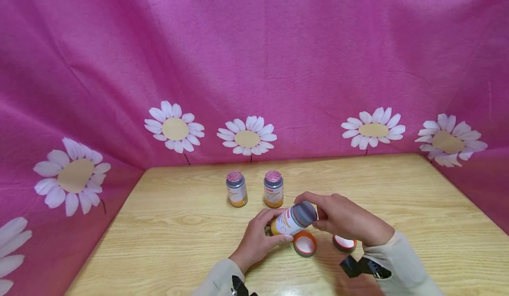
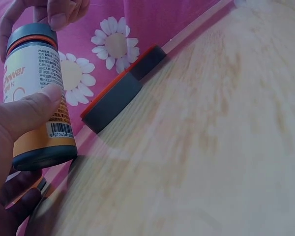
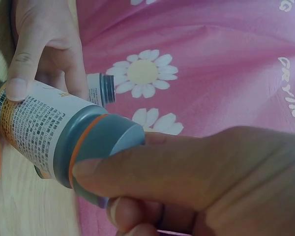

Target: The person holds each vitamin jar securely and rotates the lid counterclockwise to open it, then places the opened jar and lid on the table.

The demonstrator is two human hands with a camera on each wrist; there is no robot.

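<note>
A supplement bottle (image 1: 284, 223) with a white and orange label is tilted above the table. My left hand (image 1: 256, 240) grips its body, thumb across the label in the left wrist view. On the bottle's neck sits a grey cap (image 3: 110, 152) with an orange ring. My right hand (image 1: 346, 216) pinches that cap between thumb and fingers. Just below the bottle lies a loose cap (image 1: 305, 244), its white inside facing up. Another loose cap (image 1: 344, 243) rests under my right hand, partly hidden by it.
Two capless bottles with pink seals stand farther back, a left bottle (image 1: 237, 190) and a right bottle (image 1: 273, 191). The wooden table (image 1: 167, 234) ends at a pink cloth (image 1: 302, 66) printed with daisies, hanging behind and at the sides.
</note>
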